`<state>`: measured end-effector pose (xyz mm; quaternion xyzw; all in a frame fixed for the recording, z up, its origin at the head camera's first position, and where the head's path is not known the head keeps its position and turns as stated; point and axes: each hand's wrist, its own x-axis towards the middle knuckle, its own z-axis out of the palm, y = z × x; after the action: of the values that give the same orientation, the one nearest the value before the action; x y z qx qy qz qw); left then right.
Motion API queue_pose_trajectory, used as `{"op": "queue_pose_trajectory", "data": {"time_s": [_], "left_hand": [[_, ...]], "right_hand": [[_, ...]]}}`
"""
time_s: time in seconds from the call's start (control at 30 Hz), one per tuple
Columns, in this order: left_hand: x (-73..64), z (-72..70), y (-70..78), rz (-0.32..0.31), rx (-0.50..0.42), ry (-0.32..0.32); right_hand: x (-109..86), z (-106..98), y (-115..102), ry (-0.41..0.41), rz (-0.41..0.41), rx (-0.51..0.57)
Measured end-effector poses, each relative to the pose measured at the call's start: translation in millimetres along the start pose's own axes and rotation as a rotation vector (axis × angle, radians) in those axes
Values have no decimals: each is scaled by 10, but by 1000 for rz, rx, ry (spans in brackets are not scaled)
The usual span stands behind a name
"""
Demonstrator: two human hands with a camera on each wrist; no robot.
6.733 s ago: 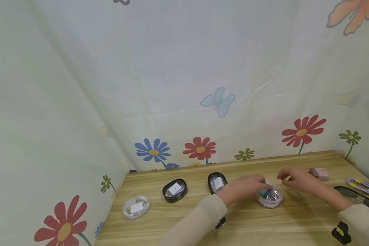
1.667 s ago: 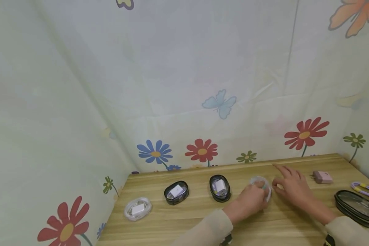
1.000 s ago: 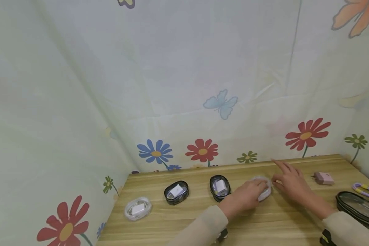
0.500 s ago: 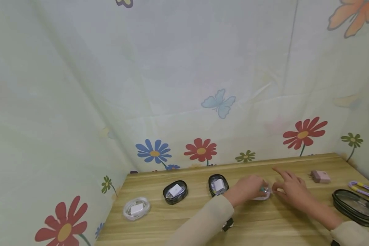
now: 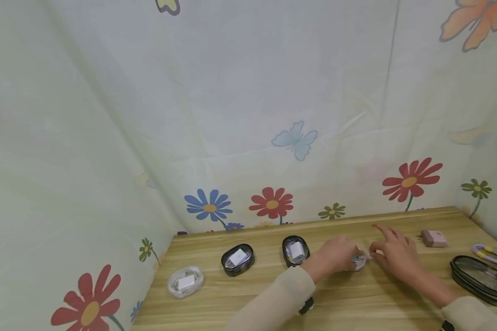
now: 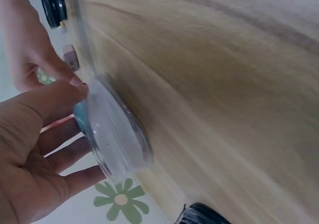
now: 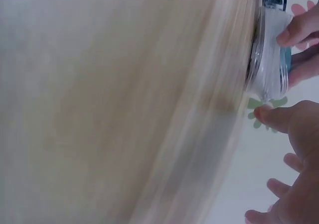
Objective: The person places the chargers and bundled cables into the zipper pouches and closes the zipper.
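A small clear zip case [image 5: 359, 262] with whitish sides stands near the table's back right, something teal showing at its top. My left hand [image 5: 335, 255] grips it, thumb on the near side and fingers spread along the far side in the left wrist view. At the case's right end my right hand [image 5: 397, 255] pinches the small pale zipper pull [image 7: 266, 103] between thumb and index finger, its other fingers spread loosely. Much of the case [image 6: 114, 134] is hidden by my left hand in the head view.
Left of my hands stand two black-edged oval cases [image 5: 238, 259] with white charger plugs inside, and a clear round case [image 5: 185, 282] with a white plug. At right are a pink charger plug [image 5: 434, 238], a lilac cable [image 5: 494, 255] and a black-edged case [image 5: 482, 280].
Since the oldest frame, my right hand has moved from apart to the case's right end. In the last second my left hand has shifted its grip, uncovering the case's right end.
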<state>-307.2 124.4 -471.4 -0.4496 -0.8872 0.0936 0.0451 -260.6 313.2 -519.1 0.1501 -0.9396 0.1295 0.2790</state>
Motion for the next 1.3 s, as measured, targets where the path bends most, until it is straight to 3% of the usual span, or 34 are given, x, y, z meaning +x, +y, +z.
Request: {"op": "queue_pose_trajectory", "data": {"time_s": [0.17,0.37,0.57,0.67,0.83,1.0,1.17,1.3], "left_hand": [[-12,33,-12,0,-3,19],[-28,69,7,2,18,71],[-40,176,137,-77,26,161],[-53,223,165,-97,95,188],[-85,247,139,-26,235,254],[-109,248,89,-7,202,287],[-120,211,59,-58,133,265],[-123,193,60,-135,88,231]], "right_hand": [[60,30,7,16,10,-15],[111,47,16,-21,29,-26],[74,-32,-17,-110,21,19],[65,-67,-34,-135,25,36],[87,-80,-44,-152,58,-7],[121,-55,-106,-117,89,-25],[166,-16,-140,-99,109,-25],[163,-2,-115,-89,80,23]]}}
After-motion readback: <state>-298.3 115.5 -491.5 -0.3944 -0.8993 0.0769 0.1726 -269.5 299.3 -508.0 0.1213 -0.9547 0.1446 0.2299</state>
